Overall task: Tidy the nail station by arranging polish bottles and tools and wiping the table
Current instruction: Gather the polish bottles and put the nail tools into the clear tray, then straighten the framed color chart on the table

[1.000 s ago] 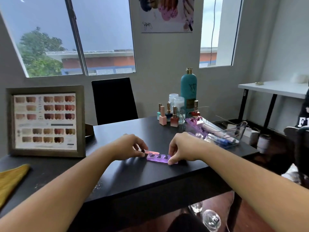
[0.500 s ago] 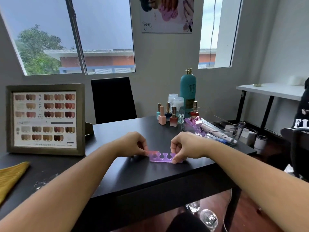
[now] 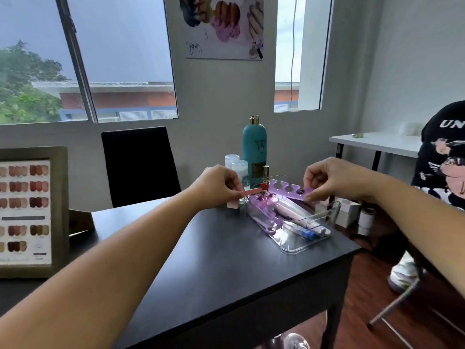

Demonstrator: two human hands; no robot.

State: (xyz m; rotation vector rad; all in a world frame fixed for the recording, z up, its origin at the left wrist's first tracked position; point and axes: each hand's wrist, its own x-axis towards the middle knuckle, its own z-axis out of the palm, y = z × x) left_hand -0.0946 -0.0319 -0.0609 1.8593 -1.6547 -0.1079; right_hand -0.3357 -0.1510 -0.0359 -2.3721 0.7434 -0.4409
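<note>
Dark worktop (image 3: 226, 260) by the windows, with the clear tray (image 3: 299, 250) near its far right corner, so I'll place everything off that tray. Both my hands are up over its far end.

My left hand (image 3: 217, 188) has its fingers pinched on one end of a pink nail file (image 3: 252, 191), which pokes out flat toward the tray's back-left corner. My right hand (image 3: 332, 178) pinches the purple toe separator (image 3: 285, 189) by its right end, so the long foam piece hangs roughly level above the back of the tray, not touching it.

Holding each by an end makes sense to me: it leaves the rest free to lower into the tray among the tools already lying there.

Just behind the tray stand the tall teal bottle (image 3: 254, 144), a couple of clear jars (image 3: 239, 167) and a red polish bottle (image 3: 264, 183), all upright in one bunch, so the bottle part looks mostly sorted. Well left of the tray leans the framed swatch chart (image 3: 25, 210).

No wiping yet. My guess is the tools go in first so the surface is bare for it.
</note>
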